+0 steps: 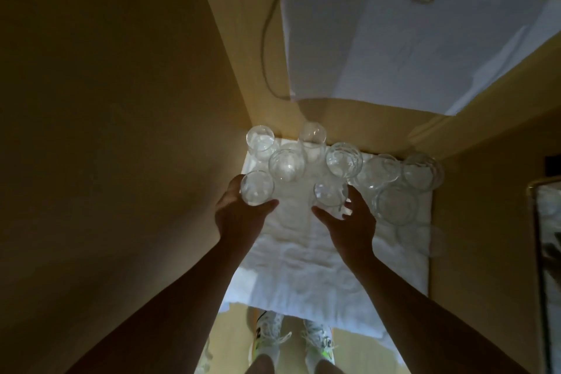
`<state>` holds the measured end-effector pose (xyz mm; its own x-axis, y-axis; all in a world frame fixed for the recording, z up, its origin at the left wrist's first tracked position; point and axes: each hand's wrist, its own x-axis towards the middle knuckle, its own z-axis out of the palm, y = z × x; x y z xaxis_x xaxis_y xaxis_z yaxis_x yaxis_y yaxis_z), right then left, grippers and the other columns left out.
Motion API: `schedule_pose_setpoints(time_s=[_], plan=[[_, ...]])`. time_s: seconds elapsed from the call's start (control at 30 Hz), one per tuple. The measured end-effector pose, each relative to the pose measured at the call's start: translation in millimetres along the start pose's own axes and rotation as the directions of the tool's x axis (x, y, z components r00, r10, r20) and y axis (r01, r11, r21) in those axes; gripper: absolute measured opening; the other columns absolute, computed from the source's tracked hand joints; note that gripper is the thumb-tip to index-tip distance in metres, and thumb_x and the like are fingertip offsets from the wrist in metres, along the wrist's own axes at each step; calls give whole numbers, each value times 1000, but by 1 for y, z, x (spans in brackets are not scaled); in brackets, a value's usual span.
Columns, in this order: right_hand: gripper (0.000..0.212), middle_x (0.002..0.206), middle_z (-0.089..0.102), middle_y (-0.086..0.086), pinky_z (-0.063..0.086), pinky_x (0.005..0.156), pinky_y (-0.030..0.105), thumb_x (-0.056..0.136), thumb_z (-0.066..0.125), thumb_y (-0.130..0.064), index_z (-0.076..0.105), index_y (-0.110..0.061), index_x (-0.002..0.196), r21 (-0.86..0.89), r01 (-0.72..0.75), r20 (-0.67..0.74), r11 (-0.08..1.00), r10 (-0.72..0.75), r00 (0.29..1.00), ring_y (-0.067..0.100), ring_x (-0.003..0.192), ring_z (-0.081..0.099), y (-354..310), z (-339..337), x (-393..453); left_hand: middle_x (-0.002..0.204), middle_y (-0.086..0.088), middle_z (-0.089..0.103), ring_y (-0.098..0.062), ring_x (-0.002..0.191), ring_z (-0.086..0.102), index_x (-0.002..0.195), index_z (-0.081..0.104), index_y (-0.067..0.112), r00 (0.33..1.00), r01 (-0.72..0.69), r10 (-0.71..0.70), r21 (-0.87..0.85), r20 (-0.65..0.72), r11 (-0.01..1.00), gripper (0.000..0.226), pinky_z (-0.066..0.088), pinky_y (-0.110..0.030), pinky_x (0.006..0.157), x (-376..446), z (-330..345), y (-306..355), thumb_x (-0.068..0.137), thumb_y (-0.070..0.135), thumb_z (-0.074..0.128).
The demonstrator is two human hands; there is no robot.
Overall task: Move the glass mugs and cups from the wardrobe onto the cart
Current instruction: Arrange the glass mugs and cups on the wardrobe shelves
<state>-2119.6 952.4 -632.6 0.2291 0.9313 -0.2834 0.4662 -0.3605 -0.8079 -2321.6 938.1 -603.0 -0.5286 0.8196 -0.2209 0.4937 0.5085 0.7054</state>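
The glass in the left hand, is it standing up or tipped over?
Upright: the glass shows its round rim facing up, gripped by the left hand.
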Motion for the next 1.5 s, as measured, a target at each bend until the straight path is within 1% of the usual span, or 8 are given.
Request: schedule_pose_setpoints(time_s=[0.2,0.4,0.53,0.83,1.0,1.13,1.33,1.5], plan=[[60,108,69,-16,56,88,43,63,88,-45,65,-33,118,80,96,-50,992,-93,994,4,97,64,-89,-45,-18,97,12,71,-14,90,69,110,64,31,999,-21,24,-138,21,990,60,56,-34,83,-15,-58,72,59,32,95],[50,99,68,-9,56,83,44,63,90,-40,63,-30,103,160,204,-101,966,-189,977,18,93,67,-175,-88,-35,90,18,69,6,81,63,96,60,42,996,-87,86,-175,-12,981,49,40,-4,65,-36,-122,154,60,34,93],[44,85,62,-14,53,74,35,64,89,-41,55,-29,88,139,305,-173,942,-280,944,16,84,63,-224,-113,-47,95,18,66,0,82,60,111,60,36,991,-125,116,-177,-60,976,60,37,-8,63,-56,-168,204,60,42,91],[64,110,66,3,49,93,41,72,85,-52,62,-14,118,188,389,-267,902,-334,904,24,104,62,-325,-185,-107,107,12,62,-12,94,60,126,55,24,957,-265,218,-272,-191,925,84,43,-25,75,-103,-261,286,57,51,93],[91,118,61,1,49,97,44,59,71,-71,53,-20,133,245,434,-382,867,-326,865,21,109,60,-365,-227,-165,116,5,67,-18,110,63,127,58,20,924,-378,314,-406,-218,832,80,50,-33,95,-142,-297,315,60,45,94],[96,119,61,3,48,101,48,63,61,-77,51,-19,139,297,476,-448,828,-320,835,23,109,60,-381,-255,-206,114,6,67,-13,105,62,122,64,19,899,-434,382,-541,-213,720,71,45,-25,89,-176,-320,330,63,46,93],[81,117,63,2,54,94,52,67,63,-82,61,-24,123,368,549,-522,751,-322,790,23,107,62,-380,-283,-265,84,20,64,-4,81,60,83,63,37,824,-488,536,-708,-182,511,38,42,-27,71,-227,-344,332,64,65,81],[62,108,68,-1,55,94,53,70,66,-79,56,-36,114,409,563,-527,718,-318,788,22,100,67,-362,-297,-304,100,14,73,-8,98,69,106,64,32,752,-451,654,-791,-87,414,59,55,-43,93,-258,-344,328,64,71,76]])
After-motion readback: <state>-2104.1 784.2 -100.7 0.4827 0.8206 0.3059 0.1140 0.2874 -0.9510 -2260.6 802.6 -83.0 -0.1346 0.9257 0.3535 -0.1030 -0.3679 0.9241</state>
